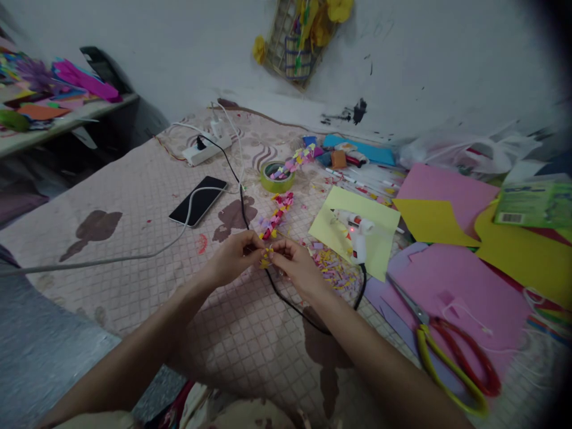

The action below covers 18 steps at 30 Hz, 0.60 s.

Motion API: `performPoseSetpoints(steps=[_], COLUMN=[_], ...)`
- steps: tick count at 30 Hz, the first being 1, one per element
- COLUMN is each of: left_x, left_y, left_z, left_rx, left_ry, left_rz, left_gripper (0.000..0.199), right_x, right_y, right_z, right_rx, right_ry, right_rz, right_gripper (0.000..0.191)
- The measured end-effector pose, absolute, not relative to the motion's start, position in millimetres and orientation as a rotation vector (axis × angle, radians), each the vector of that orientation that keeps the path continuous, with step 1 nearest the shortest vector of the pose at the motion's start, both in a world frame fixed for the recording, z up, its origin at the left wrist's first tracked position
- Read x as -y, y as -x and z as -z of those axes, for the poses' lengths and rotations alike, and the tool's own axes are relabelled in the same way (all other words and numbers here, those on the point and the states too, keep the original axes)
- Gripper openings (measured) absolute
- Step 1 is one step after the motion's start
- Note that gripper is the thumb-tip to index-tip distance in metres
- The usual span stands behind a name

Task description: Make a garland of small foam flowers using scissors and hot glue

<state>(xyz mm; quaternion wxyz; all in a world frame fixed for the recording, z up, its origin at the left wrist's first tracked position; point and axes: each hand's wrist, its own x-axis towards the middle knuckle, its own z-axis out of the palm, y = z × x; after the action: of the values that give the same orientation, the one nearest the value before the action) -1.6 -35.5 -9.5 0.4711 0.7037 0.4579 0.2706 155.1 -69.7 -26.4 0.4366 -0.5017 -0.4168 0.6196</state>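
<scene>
Yellow bits of paper cover the small piece (267, 256) pinched between the thumbs and fingers of the left hand (235, 257) and right hand (295, 265), above the cloth (147, 238). Just beyond it lies a pink strip (277, 217), and a lilac strip (298, 161) has one end at the tape (276, 184); both look thickly covered and, I judge, finished or nearly so. The held piece seems far shorter, so probably at an early stage. Plenty of scraps (337, 275) lie loose beside the right hand, near the glue gun (358, 245), whose red light is lit. For writing, the green box (529, 199) carries a barcode and print too blurred to read; faint scrawl (378, 28) on the wall is illegible.
</scene>
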Motion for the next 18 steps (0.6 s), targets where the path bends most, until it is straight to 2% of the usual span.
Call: performPoseSetpoints(steps=[18], left_x=[36.4], left_y=[-2.4], left_z=[11.5], left_rx=[-1.128], left_ry=[-1.740], left_rz=[-0.735], left_gripper=[0.008], right_x=[69.4], right_y=[-153.8], right_z=[30.8], right_rx=[0.989], right_ry=[1.227], right_rz=[-1.491], right_gripper=[0.012])
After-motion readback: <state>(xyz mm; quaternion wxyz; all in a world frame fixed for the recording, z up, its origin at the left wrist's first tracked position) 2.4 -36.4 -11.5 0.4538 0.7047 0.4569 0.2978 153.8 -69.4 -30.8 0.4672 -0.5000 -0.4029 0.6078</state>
